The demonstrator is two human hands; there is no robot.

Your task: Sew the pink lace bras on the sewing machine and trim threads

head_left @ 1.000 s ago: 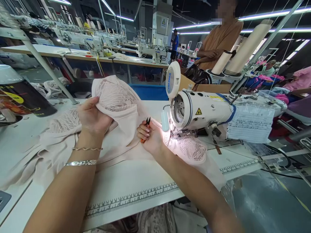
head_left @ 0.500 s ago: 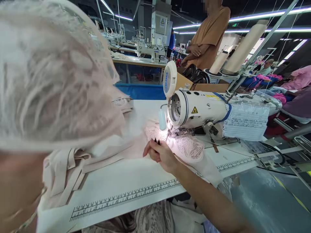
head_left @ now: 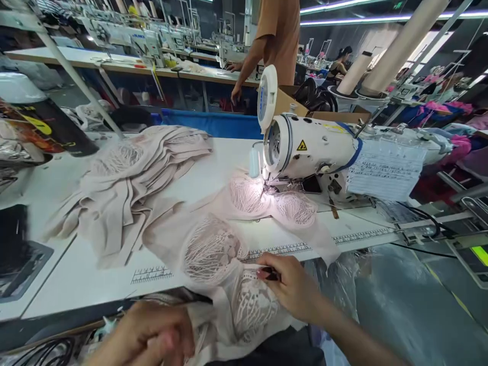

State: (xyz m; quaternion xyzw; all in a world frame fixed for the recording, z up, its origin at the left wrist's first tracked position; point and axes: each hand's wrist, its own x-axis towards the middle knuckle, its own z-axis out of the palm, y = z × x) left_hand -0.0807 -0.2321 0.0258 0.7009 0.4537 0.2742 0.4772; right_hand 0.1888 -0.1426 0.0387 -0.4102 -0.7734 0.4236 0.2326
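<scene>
The work in hand is the handling of a pale pink lace garment with two moulded cups. It lies at the near edge of the white table and across the printed ruler strip, with its lower cup hanging off the edge toward the person.

The right hand rests on the garment's right side. Its fingers are closed around a small dark tool, of which only the tip, touching the lace, shows. The left hand sits low at the garment's left edge. It is curled into a fist and blurred, so it cannot be told whether cloth is pinched inside it.

Judged from this pose, the piece is being held and inspected at the table edge, well apart from the needle. Lace this soft and open, half off the table, calls for an even hold from both sides and for keeping the tool's tip from catching in the mesh.

A second lace piece lies farther back, under the head of the white sewing machine and lit by its lamp. A paper sheet is fixed to the machine's body. To the left, a heap of beige fabric pieces lies on the table, apart from the garment. Behind the table, a person in an orange-brown shirt leans on another bench.
</scene>
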